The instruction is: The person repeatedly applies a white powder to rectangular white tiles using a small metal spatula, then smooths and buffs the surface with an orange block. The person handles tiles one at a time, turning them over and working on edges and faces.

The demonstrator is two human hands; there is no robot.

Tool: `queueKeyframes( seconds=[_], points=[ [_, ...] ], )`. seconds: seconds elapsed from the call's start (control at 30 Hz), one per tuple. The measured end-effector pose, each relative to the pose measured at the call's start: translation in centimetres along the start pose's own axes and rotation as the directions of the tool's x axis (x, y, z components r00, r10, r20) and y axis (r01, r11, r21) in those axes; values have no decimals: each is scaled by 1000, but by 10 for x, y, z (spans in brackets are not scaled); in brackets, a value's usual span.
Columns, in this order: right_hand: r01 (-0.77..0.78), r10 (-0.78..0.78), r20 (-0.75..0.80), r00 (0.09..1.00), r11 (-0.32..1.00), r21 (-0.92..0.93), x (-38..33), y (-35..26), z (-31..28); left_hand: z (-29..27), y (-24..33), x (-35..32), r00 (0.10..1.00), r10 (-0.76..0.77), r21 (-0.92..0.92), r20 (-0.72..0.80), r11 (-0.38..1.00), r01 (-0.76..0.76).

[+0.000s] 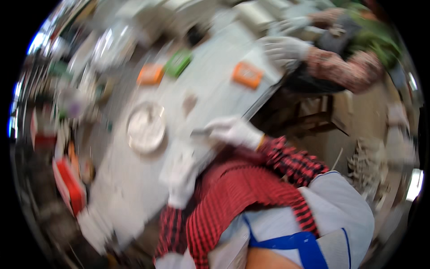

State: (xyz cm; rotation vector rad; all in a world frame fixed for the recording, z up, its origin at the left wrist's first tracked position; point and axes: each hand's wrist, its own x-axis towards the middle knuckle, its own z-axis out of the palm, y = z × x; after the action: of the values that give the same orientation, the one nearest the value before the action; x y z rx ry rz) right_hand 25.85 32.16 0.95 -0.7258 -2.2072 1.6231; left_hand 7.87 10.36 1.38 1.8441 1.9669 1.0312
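The picture is smeared by motion. My right hand [236,132], in a white glove, is closed on a small dark grey flat tool [200,132] that points left over the table. I cannot make out its exact kind. My left hand [181,183], also white-gloved, is at the table's near edge. Its fingers blur into a pale patch, so I cannot tell whether it holds something. Beyond my hands stands a round bowl [146,127] of white material. A small brownish patch [189,104] lies on the table to the right of the bowl.
The white table [215,58] runs diagonally. On it are two orange boxes [151,74] and a green box [178,62]. At the far right, a co-worker's white-gloved hand [284,50] rests near the edge. A red and white box [69,186] stands left; a wooden stool [316,114] stands right.
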Motion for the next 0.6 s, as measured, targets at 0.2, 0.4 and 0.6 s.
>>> queueKeyframes(
  seconds=[0.2,0.4,0.6],
  points=[
    [7,-12,160,987,999,37,20,-3,26,-6,-30,-31,980,-172,327,-99,925,195],
    [346,-284,276,918,914,-211,42,14,55,1,-31,-31,970,-227,315,-91,917,244],
    [385,-298,248,922,785,-485,26,9,68,1,-27,-27,978,-191,333,-81,920,208]
  ],
)
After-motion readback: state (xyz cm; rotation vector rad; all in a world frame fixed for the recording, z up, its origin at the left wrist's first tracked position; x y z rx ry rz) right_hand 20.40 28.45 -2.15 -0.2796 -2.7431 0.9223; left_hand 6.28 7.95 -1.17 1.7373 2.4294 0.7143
